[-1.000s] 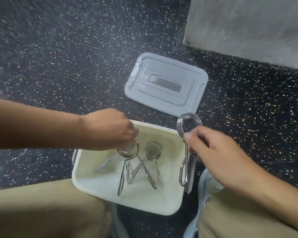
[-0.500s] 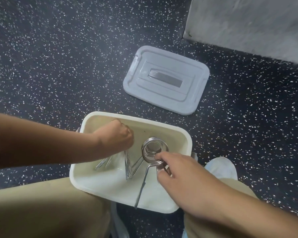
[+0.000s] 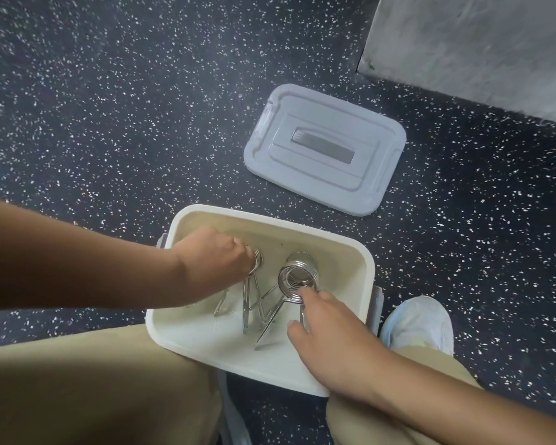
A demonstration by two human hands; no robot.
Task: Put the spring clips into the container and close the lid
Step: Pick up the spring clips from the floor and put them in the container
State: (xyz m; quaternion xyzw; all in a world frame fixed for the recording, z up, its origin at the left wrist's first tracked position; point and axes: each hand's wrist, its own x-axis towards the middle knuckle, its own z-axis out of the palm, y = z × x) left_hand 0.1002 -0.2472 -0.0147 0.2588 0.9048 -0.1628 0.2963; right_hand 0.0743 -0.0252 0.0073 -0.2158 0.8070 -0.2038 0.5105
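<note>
Both forearms are bare — no sleeves, watch or rings visible. Khaki trousers point(image 3: 93, 396) cover both legs, and a white shoe point(image 3: 421, 319) with pale blue trim — right foot.

- I can read no text, label, brand, number or sign anywhere in my view.
- The grey lid point(image 3: 325, 149) on the floor shows only a plain darker strip in its middle, with no lettering I can make out.
- The cream container point(image 3: 363, 271) has bare walls, with no print or sticker showing.
</note>
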